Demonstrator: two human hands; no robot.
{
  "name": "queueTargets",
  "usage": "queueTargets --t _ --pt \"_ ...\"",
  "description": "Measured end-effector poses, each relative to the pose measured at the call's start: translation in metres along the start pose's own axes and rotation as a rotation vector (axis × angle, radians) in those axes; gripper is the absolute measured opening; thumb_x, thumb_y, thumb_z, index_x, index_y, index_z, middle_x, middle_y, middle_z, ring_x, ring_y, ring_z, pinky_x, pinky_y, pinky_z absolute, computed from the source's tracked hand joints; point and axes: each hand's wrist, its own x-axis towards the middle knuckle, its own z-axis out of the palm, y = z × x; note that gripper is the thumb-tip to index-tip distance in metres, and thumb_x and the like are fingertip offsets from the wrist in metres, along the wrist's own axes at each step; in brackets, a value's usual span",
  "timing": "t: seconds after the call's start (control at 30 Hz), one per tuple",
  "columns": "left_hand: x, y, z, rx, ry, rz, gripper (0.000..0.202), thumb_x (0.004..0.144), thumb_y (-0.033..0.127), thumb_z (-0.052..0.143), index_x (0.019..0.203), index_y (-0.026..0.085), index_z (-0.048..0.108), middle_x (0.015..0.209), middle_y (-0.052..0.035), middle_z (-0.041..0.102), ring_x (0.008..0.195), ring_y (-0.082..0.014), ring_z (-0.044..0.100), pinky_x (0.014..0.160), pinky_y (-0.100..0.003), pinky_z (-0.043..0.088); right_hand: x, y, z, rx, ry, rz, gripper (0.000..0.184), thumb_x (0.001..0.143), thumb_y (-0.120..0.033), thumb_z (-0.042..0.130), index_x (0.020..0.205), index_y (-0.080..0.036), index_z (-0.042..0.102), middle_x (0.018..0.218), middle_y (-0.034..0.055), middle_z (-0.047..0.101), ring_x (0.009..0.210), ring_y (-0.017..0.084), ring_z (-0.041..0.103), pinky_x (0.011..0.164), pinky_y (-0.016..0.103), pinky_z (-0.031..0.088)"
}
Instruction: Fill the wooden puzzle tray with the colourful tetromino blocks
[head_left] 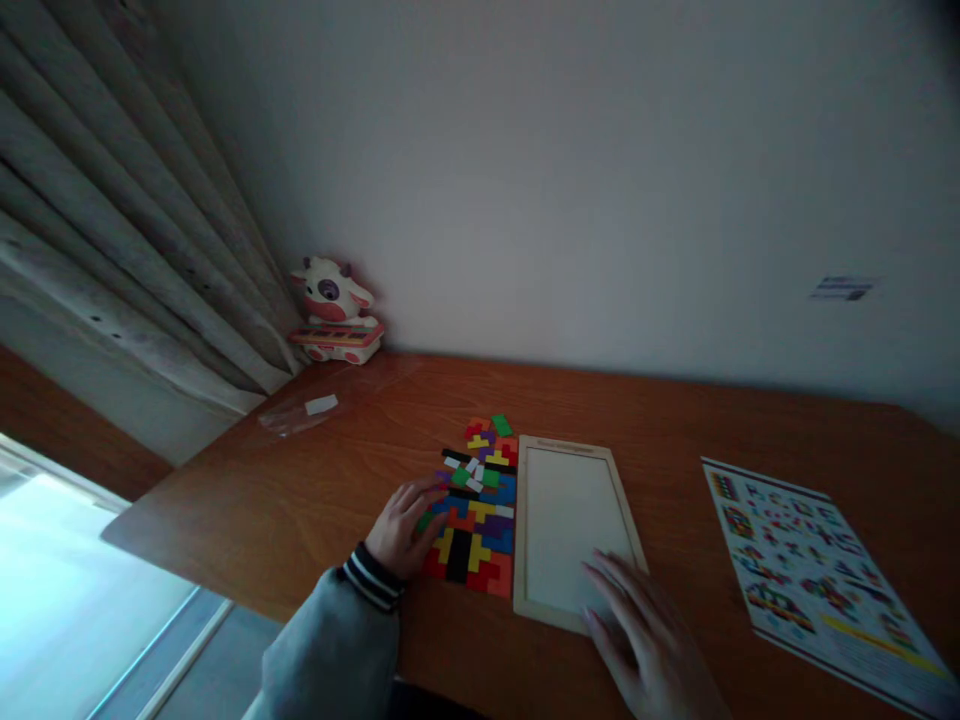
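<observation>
Colourful flat puzzle pieces [480, 515] lie packed together left of a shallow wooden tray [566, 450], with several loose ones stacked on top near the far end. At the left edge of the pieces is my left hand [407, 525], its thumb and fingers apart; whether the fingertips press on a piece I cannot make out. The tray has a pale bottom with no pieces on it. Over its near right corner my right hand [649, 635] is spread, fingers apart, holding nothing.
A printed pattern sheet [814, 570] lies on the wooden table [360, 430] at the right. At the back left corner sits a cow-shaped toy keyboard [336, 315], with a clear plastic bag [292, 415] before it. A curtain [150, 220] hangs at the left, beside the table's edge.
</observation>
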Motion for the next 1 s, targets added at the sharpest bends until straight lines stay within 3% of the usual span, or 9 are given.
queueTargets --t 0.17,0.37,0.7,0.87,1.0 --pt "-0.03 0.04 0.011 0.157 0.1 -0.07 0.032 0.094 0.029 0.057 0.124 0.021 0.063 0.131 -0.0119 0.063 0.12 -0.028 0.06 0.1 -0.045 0.054 -0.028 0.009 0.001 -0.058 0.041 0.001 0.04 0.097 -0.047 0.05 0.131 -0.026 0.059 0.135 0.0069 0.064 0.117 0.026 0.065 0.096 0.039 0.054" --pt "-0.028 0.069 0.035 0.243 0.085 -0.131 0.032 0.093 0.036 0.057 0.12 0.022 0.065 0.128 -0.0122 0.065 0.115 -0.0303 0.063 0.097 -0.051 0.054 -0.028 0.006 0.0 -0.018 0.042 0.045 0.035 0.098 -0.043 0.049 0.126 -0.026 0.059 0.132 0.0076 0.065 0.118 0.026 0.064 0.097 0.043 0.052" --pt "-0.027 0.074 0.044 0.323 -0.065 -0.139 0.043 0.096 0.043 0.051 0.134 0.024 0.06 0.141 -0.0105 0.059 0.128 -0.0311 0.056 0.106 -0.053 0.047 -0.033 0.001 0.001 -0.036 0.077 0.092 0.034 0.099 -0.045 0.045 0.123 -0.026 0.06 0.131 0.0108 0.065 0.117 0.03 0.063 0.097 0.049 0.048" --pt "-0.029 0.074 0.044 0.387 -0.163 -0.108 0.055 0.097 0.046 0.051 0.149 0.03 0.043 0.155 -0.0077 0.043 0.14 -0.0313 0.043 0.12 -0.06 0.022 -0.031 0.001 0.001 -0.042 0.087 0.077 0.035 0.099 -0.045 0.044 0.123 -0.026 0.06 0.131 0.0112 0.065 0.117 0.029 0.063 0.097 0.049 0.048" --pt "-0.03 0.075 0.046 0.419 -0.191 -0.104 0.059 0.099 0.046 0.048 0.154 0.033 0.033 0.159 -0.0084 0.036 0.144 -0.0313 0.038 0.121 -0.064 0.009 -0.033 0.004 0.003 -0.04 0.068 0.075 0.035 0.098 -0.045 0.047 0.124 -0.026 0.06 0.132 0.0105 0.065 0.118 0.029 0.063 0.096 0.048 0.049"
